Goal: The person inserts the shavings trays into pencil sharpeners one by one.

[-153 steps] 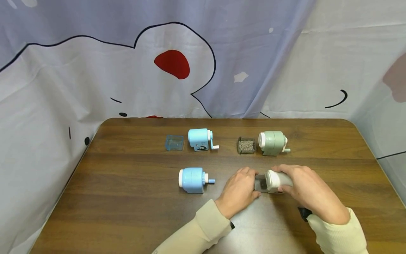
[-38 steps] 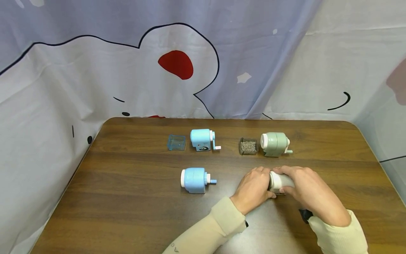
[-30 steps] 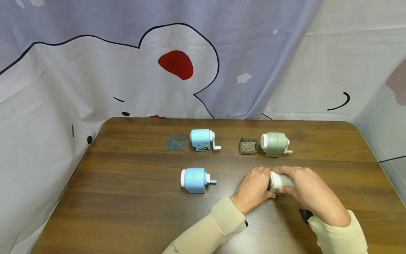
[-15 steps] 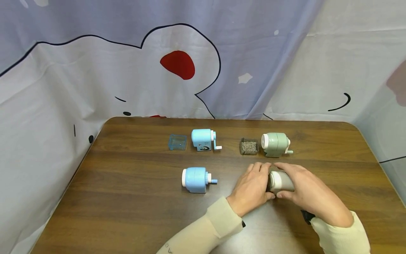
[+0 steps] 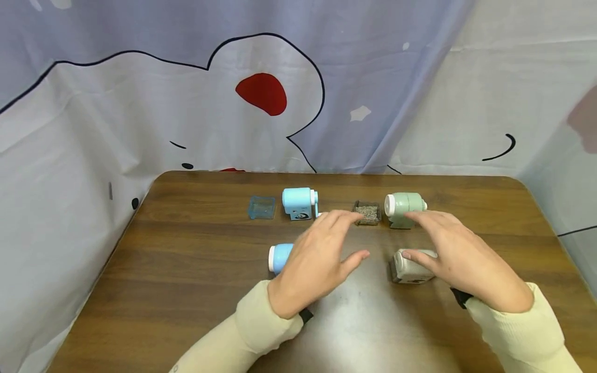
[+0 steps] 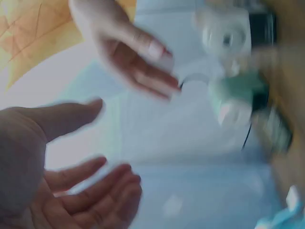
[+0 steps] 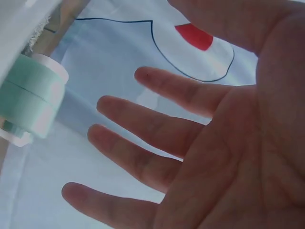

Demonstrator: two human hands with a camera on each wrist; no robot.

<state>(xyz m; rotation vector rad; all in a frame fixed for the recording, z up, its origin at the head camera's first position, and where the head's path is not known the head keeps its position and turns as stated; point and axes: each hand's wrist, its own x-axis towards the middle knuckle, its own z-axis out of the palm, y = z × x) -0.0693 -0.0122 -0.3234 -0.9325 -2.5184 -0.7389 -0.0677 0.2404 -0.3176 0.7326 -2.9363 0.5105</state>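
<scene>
Both hands hover over the table with nothing in them. The left hand (image 5: 312, 259), thumb and fingers spread apart, overlaps part of a blue pencil sharpener (image 5: 281, 257). Fingers loosely extended, the right hand (image 5: 462, 254) is above a whitish-grey pencil sharpener (image 5: 412, 270), whose right end it hides. That sharpener stands upright, a dark drawer (image 5: 394, 270) seated at its left end. In the right wrist view, the palm (image 7: 228, 152) is bare and the fingers are splayed. The left wrist view shows the left palm bare too.
At the back stand a light blue panda pencil sharpener (image 5: 297, 203) and a green pencil sharpener (image 5: 404, 205). Left of the first lies a transparent blue drawer (image 5: 262, 207); left of the second, a dark drawer (image 5: 368, 213) full of shavings. A curtain (image 5: 186, 114) hangs behind the table.
The whitish-grey sharpener's drawer, partly out at first, was pushed in by the left hand while the right held the body. Both hands have since released it and lifted, the left moving leftward.
</scene>
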